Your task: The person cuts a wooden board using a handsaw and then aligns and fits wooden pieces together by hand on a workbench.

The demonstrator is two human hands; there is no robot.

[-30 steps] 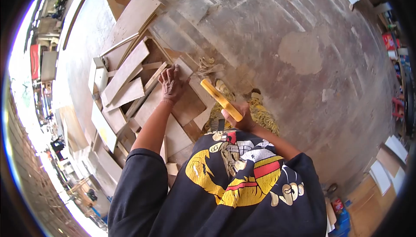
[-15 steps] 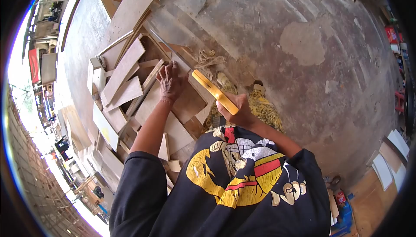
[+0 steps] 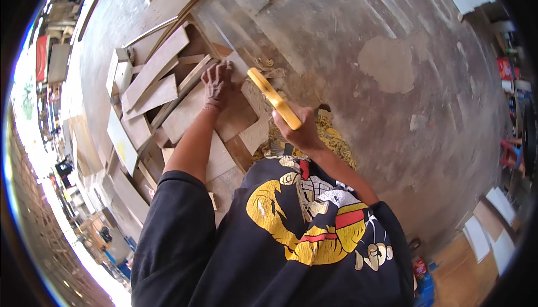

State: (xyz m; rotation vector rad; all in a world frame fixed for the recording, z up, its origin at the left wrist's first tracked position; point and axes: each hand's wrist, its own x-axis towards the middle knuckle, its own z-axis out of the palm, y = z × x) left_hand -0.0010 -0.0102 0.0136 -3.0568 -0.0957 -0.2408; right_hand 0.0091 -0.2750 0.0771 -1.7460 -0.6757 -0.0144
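My right hand (image 3: pixel 300 127) is closed around the yellow handle of a handsaw (image 3: pixel 274 99). Its thin blade, seen nearly edge-on, runs forward and left from the handle along the edge of a wooden board (image 3: pixel 241 67). My left hand (image 3: pixel 217 85) rests palm down on the wood left of the saw, fingers apart, pressing on the board. How far the fingertips curl over the edge is hard to see. Under and around that hand lie several plywood offcuts (image 3: pixel 157 67) in a heap.
Bare concrete floor (image 3: pixel 336 38) stretches ahead and to the right. A pale panel (image 3: pixel 126 141) leans in the heap on the left. White boards (image 3: pixel 476 239) lie at the lower right, near a blue object (image 3: pixel 426 290). My feet are close behind the saw.
The camera view has shifted, so the heap appears higher. My right hand and the saw have moved slightly up and left in view. My left hand stays on the wood.
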